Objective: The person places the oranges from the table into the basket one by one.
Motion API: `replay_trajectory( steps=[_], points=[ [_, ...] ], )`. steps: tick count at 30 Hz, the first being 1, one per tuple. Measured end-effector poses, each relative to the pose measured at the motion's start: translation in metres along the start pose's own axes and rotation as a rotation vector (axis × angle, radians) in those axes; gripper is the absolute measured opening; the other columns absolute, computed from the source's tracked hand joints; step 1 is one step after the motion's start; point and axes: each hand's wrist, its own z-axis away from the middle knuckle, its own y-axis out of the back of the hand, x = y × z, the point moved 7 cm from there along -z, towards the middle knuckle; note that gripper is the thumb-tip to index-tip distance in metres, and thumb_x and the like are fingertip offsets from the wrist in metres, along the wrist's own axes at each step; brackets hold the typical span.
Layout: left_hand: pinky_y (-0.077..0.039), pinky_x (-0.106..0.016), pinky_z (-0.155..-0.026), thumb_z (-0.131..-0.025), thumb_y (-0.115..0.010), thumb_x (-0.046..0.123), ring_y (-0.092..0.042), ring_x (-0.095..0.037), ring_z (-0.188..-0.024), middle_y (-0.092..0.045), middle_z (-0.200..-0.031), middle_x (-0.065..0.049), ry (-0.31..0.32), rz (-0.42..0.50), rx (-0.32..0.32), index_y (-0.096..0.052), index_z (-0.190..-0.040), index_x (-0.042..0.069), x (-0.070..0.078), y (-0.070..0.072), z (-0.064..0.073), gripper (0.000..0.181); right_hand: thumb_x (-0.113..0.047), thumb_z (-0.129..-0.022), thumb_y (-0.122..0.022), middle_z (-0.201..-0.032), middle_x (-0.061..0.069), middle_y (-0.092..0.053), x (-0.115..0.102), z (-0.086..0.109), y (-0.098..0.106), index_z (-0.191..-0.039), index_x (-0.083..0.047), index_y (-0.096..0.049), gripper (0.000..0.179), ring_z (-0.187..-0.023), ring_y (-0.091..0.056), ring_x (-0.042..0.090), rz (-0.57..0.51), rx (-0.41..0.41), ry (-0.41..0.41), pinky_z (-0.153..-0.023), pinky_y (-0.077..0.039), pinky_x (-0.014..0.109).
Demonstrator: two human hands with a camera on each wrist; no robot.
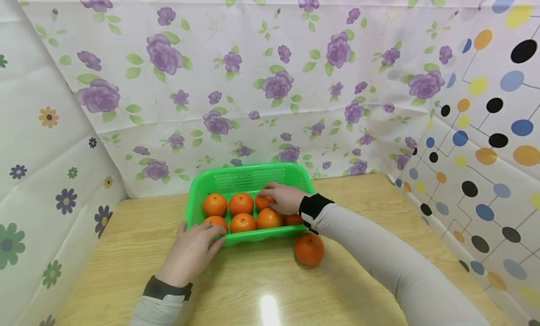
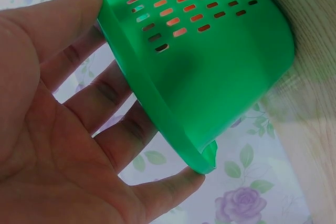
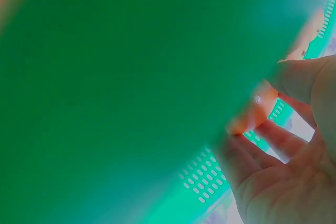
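A green plastic basket [image 1: 196,188] with slotted sides holds several oranges [image 1: 214,204] in two rows. My right hand [image 1: 284,198] reaches over its right side, thumb and fingers around an orange [image 1: 262,202] in the back row. In the right wrist view that orange [image 3: 257,111] shows between thumb and fingers, partly hidden by the blurred green wall. My left hand [image 1: 191,252] rests at the front left corner, beside an orange [image 1: 216,221]. In the left wrist view its fingers are spread and fairly straight, with the thumb [image 2: 79,17] touching the rim [image 2: 152,111].
One loose orange [image 1: 309,249] lies on the wooden table [image 1: 244,288], just outside the basket's front right corner and below my right forearm. Flower-patterned sheeting [image 1: 249,87] stands behind the basket and on the left, dotted sheeting [image 1: 485,166] on the right.
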Motion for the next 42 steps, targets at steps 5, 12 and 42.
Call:
replay_trajectory(
  steps=[5,12,42],
  points=[
    [-0.035,-0.091,-0.107,-0.099,-0.086,0.019,-0.075,-0.029,-0.1,-0.078,-0.104,0.0,0.003,-0.001,-0.006,-0.081,-0.112,0.017,0.0,0.0,0.0,0.014,-0.002,-0.11,-0.063,-0.156,0.027,-0.053,-0.007,0.005,0.006,-0.154,-0.005,-0.061,0.044,-0.138,-0.06,0.044,0.015,0.01,0.026,-0.113,-0.053,0.05],
    [-0.034,-0.091,-0.107,-0.099,-0.086,0.019,-0.075,-0.029,-0.1,-0.078,-0.104,0.001,0.005,0.002,-0.005,-0.081,-0.112,0.017,0.0,0.0,0.0,0.014,-0.002,-0.11,-0.063,-0.156,0.027,-0.054,-0.008,0.006,0.008,-0.154,-0.003,-0.061,0.044,-0.137,-0.061,0.044,0.024,0.02,0.044,-0.113,-0.054,0.05],
    [-0.035,-0.091,-0.107,-0.098,-0.087,0.019,-0.075,-0.028,-0.101,-0.078,-0.103,0.001,-0.001,-0.001,0.004,-0.081,-0.11,0.018,0.0,0.0,0.0,0.013,-0.011,-0.109,-0.071,-0.152,0.021,-0.061,-0.006,0.017,0.019,-0.153,-0.006,-0.064,0.044,-0.139,-0.061,0.04,0.059,0.15,0.037,-0.116,-0.051,0.051]
  ],
)
